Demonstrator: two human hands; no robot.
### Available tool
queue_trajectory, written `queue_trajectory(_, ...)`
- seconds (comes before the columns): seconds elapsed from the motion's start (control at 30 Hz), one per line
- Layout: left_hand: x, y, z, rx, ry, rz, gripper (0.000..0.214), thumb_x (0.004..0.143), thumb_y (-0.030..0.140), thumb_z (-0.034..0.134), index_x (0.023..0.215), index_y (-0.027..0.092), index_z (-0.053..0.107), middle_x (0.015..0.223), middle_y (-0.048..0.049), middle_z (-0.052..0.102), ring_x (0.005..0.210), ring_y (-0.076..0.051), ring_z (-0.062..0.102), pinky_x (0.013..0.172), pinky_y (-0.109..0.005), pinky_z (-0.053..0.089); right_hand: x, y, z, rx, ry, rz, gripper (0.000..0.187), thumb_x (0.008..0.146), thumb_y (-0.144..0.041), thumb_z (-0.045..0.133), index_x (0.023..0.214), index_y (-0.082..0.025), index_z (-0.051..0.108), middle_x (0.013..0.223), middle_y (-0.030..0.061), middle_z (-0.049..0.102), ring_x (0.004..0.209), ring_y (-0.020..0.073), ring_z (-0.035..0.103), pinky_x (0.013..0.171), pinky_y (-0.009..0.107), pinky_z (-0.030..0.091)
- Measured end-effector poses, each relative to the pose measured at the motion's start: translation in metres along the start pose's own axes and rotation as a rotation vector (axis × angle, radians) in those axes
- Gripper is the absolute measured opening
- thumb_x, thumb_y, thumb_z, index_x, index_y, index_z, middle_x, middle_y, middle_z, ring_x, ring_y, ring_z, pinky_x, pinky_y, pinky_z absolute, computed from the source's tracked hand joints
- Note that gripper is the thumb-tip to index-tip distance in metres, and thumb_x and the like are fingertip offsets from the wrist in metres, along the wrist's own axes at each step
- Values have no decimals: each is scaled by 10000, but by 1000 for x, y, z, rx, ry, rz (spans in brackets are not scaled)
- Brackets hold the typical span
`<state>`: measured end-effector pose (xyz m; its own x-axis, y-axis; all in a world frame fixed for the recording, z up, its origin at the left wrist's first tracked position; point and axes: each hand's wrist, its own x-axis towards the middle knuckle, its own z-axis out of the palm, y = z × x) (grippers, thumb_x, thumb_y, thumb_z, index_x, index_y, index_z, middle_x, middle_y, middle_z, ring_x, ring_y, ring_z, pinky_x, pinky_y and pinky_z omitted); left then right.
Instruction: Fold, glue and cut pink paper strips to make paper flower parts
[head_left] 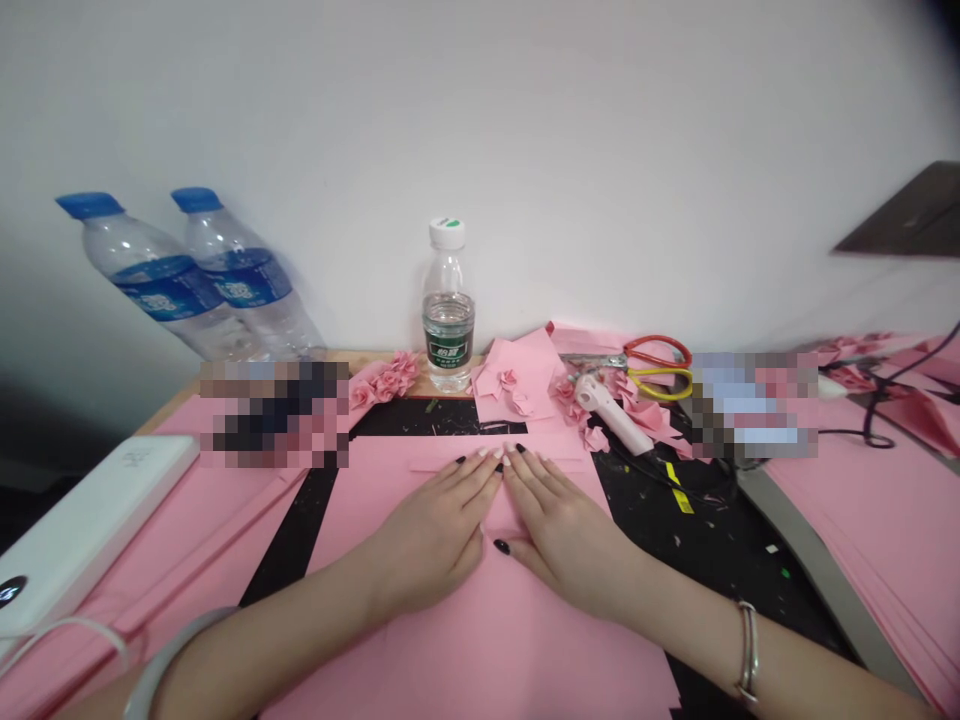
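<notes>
Left hand (427, 535), right hand (566, 540) press one pink sheet (480, 650); three bottles (448, 320) beyond.

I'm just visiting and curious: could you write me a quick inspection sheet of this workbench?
Surface: black mat on a wooden table.
Job's things: pink paper sheet lying on the mat.
Clutter: paper roses, two pairs of scissors, pink glue gun, paper scraps.
Hands: left hand and right hand lie open and flat on the sheet, fingertips close together.
Cables: black cable at right.
Surroundings: white wall, three water bottles, stacked pink paper.
</notes>
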<state>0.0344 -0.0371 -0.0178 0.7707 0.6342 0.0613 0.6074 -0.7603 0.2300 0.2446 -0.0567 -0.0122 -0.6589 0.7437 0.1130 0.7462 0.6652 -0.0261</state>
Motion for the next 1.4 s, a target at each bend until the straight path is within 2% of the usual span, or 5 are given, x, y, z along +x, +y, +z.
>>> queue_trajectory(0.5, -4, 13, -23, 237, -90, -471, 475, 931, 183, 359, 1269, -73, 572, 1310, -287, 586, 1172, -336, 617, 982, -449, 491, -21, 12, -11, -331, 20, 238, 491, 893, -255, 535, 1207, 115, 613, 1200, 333, 632, 1055, 373, 670, 898, 466, 563)
queue_trajectory(0.7, -6, 5, -37, 371, -40, -405, 348, 843, 12, 417, 764, 117, 740, 808, -138, 738, 777, -272, 689, 825, -427, 492, -16, 36, -14, -224, 66, 245, 248, 818, 16, 499, 837, -84, 725, 1011, 188, 735, 929, 296, 696, 813, 412, 577)
queue_trajectory(0.93, -7, -17, -42, 233, 95, -379, 338, 932, 127, 433, 794, 156, 740, 919, -89, 731, 844, -257, 668, 915, -485, 428, -7, 57, -15, 150, 255, 200, 210, 799, -16, 578, 666, -179, 586, 839, 98, 693, 850, 248, 624, 739, 358, 541)
queue_trajectory(1.23, -7, -26, -42, 126, 148, -415, 172, 937, 240, 566, 956, 173, 723, 908, -54, 710, 866, -267, 651, 988, -558, 346, -1, 72, -16, 414, 187, 285, 185, 740, -13, 611, 813, -175, 661, 800, 47, 658, 687, 171, 599, 593, 270, 478)
queue_trajectory(1.4, -5, -33, -39, 14, 178, -329, 215, 919, 139, 561, 810, 187, 739, 875, -45, 688, 847, -229, 618, 865, -422, 455, -2, 73, -17, 434, 219, 193, 213, 741, 31, 564, 704, -175, 603, 750, 31, 608, 677, 160, 567, 599, 257, 458)
